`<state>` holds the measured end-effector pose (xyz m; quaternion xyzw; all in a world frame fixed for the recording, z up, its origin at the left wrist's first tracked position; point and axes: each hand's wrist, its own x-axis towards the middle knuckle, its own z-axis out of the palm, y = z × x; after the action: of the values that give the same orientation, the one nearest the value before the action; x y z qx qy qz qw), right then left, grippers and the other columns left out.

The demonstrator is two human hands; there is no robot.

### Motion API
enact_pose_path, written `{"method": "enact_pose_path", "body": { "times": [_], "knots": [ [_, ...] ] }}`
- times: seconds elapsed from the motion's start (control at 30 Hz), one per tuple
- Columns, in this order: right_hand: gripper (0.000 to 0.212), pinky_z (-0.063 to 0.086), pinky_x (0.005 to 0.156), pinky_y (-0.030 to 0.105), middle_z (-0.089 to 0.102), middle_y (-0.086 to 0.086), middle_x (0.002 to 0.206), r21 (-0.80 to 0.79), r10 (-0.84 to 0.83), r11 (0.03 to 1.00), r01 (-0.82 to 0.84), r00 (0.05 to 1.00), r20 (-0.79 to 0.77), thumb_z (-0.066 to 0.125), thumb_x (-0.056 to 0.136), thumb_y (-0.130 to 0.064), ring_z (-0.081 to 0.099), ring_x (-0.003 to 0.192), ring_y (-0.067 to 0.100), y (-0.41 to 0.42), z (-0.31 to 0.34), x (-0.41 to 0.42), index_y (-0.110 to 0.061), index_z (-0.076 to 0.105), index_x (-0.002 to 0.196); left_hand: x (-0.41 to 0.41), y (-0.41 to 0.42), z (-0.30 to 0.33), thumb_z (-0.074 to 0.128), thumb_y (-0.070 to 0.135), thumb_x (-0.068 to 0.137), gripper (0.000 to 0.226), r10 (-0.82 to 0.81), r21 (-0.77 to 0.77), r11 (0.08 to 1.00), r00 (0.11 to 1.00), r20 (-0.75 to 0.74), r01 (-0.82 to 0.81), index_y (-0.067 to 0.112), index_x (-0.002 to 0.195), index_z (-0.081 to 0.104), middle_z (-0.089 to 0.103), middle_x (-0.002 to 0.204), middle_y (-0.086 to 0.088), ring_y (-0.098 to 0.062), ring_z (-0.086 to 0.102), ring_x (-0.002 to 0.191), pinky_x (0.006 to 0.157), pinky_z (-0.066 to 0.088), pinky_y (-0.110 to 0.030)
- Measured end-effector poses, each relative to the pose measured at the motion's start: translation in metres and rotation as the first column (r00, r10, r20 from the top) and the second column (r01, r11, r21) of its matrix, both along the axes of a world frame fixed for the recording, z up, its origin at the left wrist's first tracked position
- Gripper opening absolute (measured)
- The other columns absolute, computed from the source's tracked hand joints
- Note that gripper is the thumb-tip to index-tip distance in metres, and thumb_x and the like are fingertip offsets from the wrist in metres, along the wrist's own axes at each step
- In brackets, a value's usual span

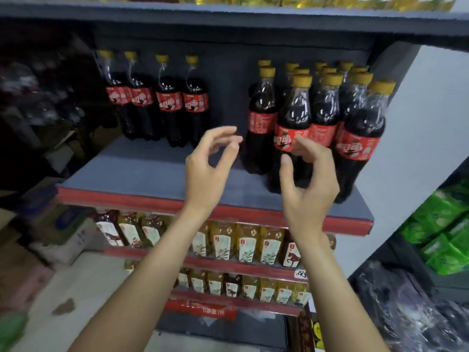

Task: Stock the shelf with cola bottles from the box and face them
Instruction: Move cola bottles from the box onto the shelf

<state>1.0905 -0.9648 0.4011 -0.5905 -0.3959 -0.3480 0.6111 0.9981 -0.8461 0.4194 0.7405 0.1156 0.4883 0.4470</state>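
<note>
While both hands' fingers [308, 146] curl loosely empty, the front cola bottle [291, 115] stands just beyond.

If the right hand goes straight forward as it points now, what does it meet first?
Most likely the front cola bottle just beyond the right hand, near its red label; depth is unclear in this single view.

Two lower racks carry rows of yellow tea bottles [246, 245] with pale labels behind red price strips [203, 265], green packets [441, 224] are stacked at right, and a cardboard carton [63, 240] sits on the floor at left.
</note>
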Motion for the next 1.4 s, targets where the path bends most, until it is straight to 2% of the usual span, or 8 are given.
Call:
{"method": "enact_pose_path", "body": {
  "times": [0.23,0.4,0.6,0.83,1.0,1.17,1.3,1.4],
  "knots": [
    [0.013,0.05,0.08,0.027,0.063,0.0,0.097,-0.047,0.438,0.891,-0.452,0.882,-0.172,0.057,0.092,-0.015,0.062,0.089,0.012,0.076,-0.033,-0.127,-0.011,0.058,0.104,-0.162,0.051,-0.042,0.051,0.026,0.092,0.012,0.158,0.073,0.986,0.983,-0.095,-0.151,0.029,0.094,0.063,0.066,0.079,0.016,-0.005,0.065,0.076,0.071,0.048,-0.021],
    [0.016,0.046,0.084,0.019,0.062,-0.003,0.099,-0.204,0.564,0.737,-0.644,0.753,-0.339,0.053,0.092,-0.019,0.059,0.095,0.007,0.141,-0.088,-0.239,-0.014,0.06,0.105,-0.291,0.096,-0.106,0.05,0.035,0.091,0.013,0.454,0.088,0.89,0.85,-0.267,-0.447,0.027,0.087,0.061,0.062,0.082,0.023,-0.001,0.062,0.073,0.066,0.049,-0.022],
    [0.031,0.047,0.087,0.029,0.057,-0.008,0.108,-0.515,0.553,0.419,-0.748,0.66,-0.508,0.057,0.09,-0.023,0.055,0.1,0.009,0.23,-0.179,-0.362,-0.011,0.058,0.119,-0.45,0.145,-0.186,0.051,0.045,0.081,0.025,0.535,0.005,0.724,0.557,-0.636,-0.69,0.028,0.094,0.065,0.066,0.078,0.016,-0.003,0.061,0.075,0.068,0.05,-0.022],
    [0.043,0.045,0.084,0.03,0.058,0.004,0.12,-0.637,0.39,0.095,-0.765,0.617,-0.684,0.066,0.088,-0.014,0.055,0.099,0.013,0.323,-0.239,-0.465,-0.013,0.053,0.129,-0.588,0.209,-0.243,0.062,0.015,0.09,0.02,0.349,-0.338,0.555,0.581,-0.735,-0.76,0.032,0.101,0.063,0.069,0.09,0.02,0.002,0.064,0.088,0.087,0.051,-0.03],
    [0.021,0.051,0.077,0.032,0.069,0.0,0.1,-0.743,0.41,0.002,-0.669,0.678,-0.61,0.066,0.088,-0.018,0.064,0.091,0.018,0.407,-0.262,-0.51,-0.015,0.064,0.109,-0.645,0.284,-0.264,0.063,0.022,0.089,0.012,0.388,-0.311,0.432,0.486,-0.783,-0.847,0.028,0.1,0.066,0.071,0.088,0.012,-0.008,0.067,0.089,0.087,0.052,-0.037],
    [0.021,0.051,0.072,0.032,0.07,0.001,0.096,-0.78,0.438,-0.043,-0.625,0.69,-0.577,0.064,0.089,-0.019,0.065,0.085,0.019,0.524,-0.277,-0.543,-0.013,0.063,0.109,-0.677,0.383,-0.271,0.059,0.042,0.086,0.024,0.488,-0.088,0.357,0.266,-0.831,-0.93,0.023,0.096,0.069,0.063,0.072,0.013,-0.012,0.06,0.072,0.068,0.042,-0.027],
    [0.022,0.046,0.071,0.028,0.068,0.003,0.103,-0.739,0.433,-0.066,-0.671,0.648,-0.627,0.062,0.091,-0.021,0.063,0.092,0.019,0.634,-0.282,-0.569,-0.012,0.062,0.111,-0.704,0.477,-0.279,0.037,0.059,0.073,0.052,0.477,-0.023,0.388,0.223,-0.85,-0.921,0.025,0.096,0.068,0.071,0.087,0.011,-0.012,0.066,0.083,0.071,0.051,-0.03],
    [0.021,0.036,0.069,0.024,0.066,0.004,0.102,-0.721,0.466,-0.028,-0.692,0.629,-0.622,0.064,0.089,-0.016,0.061,0.096,0.022,0.716,-0.276,-0.588,-0.01,0.063,0.109,-0.726,0.553,-0.277,0.04,0.055,0.072,0.048,0.484,-0.066,0.359,0.246,-0.84,-0.931,0.025,0.097,0.068,0.072,0.091,0.006,-0.019,0.066,0.082,0.075,0.054,-0.036]
  ]
}}
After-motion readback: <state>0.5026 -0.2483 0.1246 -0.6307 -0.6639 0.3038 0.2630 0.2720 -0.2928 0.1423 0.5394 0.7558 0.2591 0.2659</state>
